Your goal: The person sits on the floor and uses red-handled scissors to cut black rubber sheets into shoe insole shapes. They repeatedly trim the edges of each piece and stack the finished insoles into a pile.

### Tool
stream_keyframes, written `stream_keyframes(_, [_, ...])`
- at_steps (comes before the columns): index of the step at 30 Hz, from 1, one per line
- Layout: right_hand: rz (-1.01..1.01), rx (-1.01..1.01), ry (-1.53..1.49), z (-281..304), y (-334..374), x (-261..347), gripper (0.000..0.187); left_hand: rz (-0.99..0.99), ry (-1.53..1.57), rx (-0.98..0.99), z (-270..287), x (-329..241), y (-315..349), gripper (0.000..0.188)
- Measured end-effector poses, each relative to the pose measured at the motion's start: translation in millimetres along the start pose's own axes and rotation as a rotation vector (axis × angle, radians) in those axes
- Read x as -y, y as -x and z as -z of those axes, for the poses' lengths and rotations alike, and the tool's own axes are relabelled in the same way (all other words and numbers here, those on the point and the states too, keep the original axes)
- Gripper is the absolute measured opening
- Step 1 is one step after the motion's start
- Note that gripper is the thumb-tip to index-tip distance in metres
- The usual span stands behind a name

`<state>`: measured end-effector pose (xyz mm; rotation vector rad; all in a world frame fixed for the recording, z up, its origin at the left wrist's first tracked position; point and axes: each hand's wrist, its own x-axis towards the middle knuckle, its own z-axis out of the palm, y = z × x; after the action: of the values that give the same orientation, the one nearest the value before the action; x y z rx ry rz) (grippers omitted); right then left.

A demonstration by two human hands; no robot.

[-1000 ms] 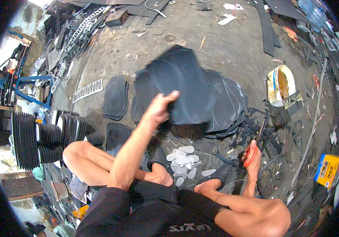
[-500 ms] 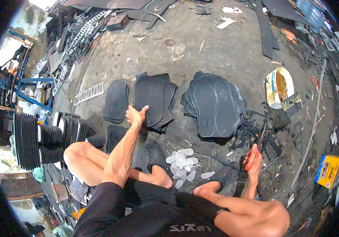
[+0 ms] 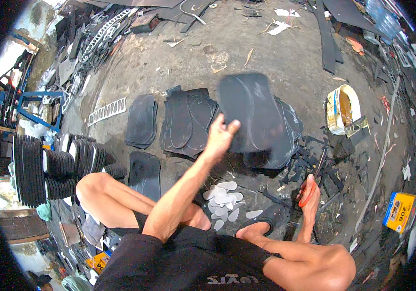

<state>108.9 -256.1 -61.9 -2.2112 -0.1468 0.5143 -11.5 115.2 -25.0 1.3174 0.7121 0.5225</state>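
Observation:
My left hand [image 3: 221, 137] grips the left edge of a dark rubber sheet [image 3: 247, 109], slightly blurred, raised above the right-hand pile of sheets [image 3: 285, 136]. Pale curved lines are drawn on the sheet. To the left of that hand lie a middle pile of marked black sheets [image 3: 188, 119] and a smaller pile [image 3: 141, 121]. My right hand [image 3: 309, 194], low at the right, is closed round the orange handles of scissors [image 3: 320, 165], whose blades point away from me. Several light grey teardrop-shaped pieces [image 3: 222, 199] lie on the ground between my feet.
A white bucket [image 3: 336, 109] with brown contents stands at the right. Dark offcuts [image 3: 322, 160] lie beside the scissors. Stacked black soles [image 3: 31, 169] rise at the left, near a blue metal frame [image 3: 38, 99]. A yellow and blue box [image 3: 402, 212] sits far right.
My left hand has moved right from the middle pile, carrying a dark rubber sheet over the right-hand pile. My right hand stays with the scissors in nearly the same place.

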Motion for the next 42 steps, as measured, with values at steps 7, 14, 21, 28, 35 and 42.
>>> stream_keyframes(7, [-0.116,0.064,-0.151,-2,14,28,0.065,-0.123,-1.318,-0.732,125,64,-13,0.107])
stream_keyframes(14, [-0.123,0.04,-0.138,6,13,30,0.063,0.27,-1.14,-0.766,233,28,-9,0.097])
stream_keyframes(21, [-0.093,0.031,-0.099,9,10,34,0.063,0.124,0.347,-0.482,89,-23,-29,0.046])
stream_keyframes(28, [-0.144,0.044,-0.173,3,13,42,0.063,0.193,-0.283,-0.131,-44,15,30,0.048])
stream_keyframes(35, [-0.143,0.042,-0.227,5,15,34,0.062,0.398,-1.243,-1.005,143,67,-27,0.126])
stream_keyframes(42, [-0.106,0.07,-0.205,4,13,18,0.058,0.157,-1.232,-0.83,192,51,-2,0.071])
